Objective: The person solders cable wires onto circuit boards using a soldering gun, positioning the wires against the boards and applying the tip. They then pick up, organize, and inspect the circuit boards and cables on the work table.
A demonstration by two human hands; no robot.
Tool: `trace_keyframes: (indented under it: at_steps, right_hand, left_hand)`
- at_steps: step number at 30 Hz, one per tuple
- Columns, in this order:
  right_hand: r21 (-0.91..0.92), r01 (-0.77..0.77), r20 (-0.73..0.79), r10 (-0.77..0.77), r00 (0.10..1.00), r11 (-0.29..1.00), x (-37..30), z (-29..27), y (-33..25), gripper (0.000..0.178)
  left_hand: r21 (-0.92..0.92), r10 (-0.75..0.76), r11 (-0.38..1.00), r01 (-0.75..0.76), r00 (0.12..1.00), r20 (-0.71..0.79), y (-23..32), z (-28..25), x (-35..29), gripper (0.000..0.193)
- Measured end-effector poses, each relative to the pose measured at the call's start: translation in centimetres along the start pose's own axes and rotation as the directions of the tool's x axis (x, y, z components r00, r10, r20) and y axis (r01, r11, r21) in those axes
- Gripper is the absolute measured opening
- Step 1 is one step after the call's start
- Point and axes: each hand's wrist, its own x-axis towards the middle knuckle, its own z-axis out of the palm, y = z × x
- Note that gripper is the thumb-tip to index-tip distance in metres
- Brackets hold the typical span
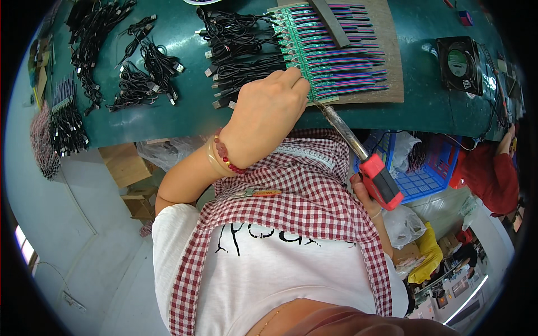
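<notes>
My left hand (273,99) is closed over the near end of a row of small green circuit boards (295,45), its fingers bent down onto them. Whatever is pinched there is hidden beneath the fingers. In my right hand (364,196) is a soldering iron (382,180) with a red and black handle. Its metal tip meets the near edge of the board row, just right of my left fingers. Black USB cables (241,47) run left from the boards, and bundles of blue, pink and dark wires (353,78) run right. A dark flat bar (330,23) lies across these wires.
A brown backing board (395,61) lies under the wires on the green table (185,120). More black cable bundles (147,67) lie at left. A black fan (459,64) stands at right. Below the table's edge is a blue crate (420,187); another person's red sleeve (490,173) shows beyond.
</notes>
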Motion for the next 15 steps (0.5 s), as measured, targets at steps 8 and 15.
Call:
trace_keyframes:
  at_steps: [8,15]
  right_hand:
    - [0.096,-0.052,-0.051,0.057,0.997,0.994,0.0,0.2,-0.9,0.020]
    - [0.139,0.090,0.066,-0.100,0.993,0.986,0.8,-0.3,-0.9,0.041]
  left_hand:
    - [-0.006,-0.008,1.000,0.008,1.000,0.004,0.0,0.1,-0.3,0.009]
    - [-0.004,-0.014,1.000,0.014,1.000,0.005,0.0,0.1,0.1,0.009]
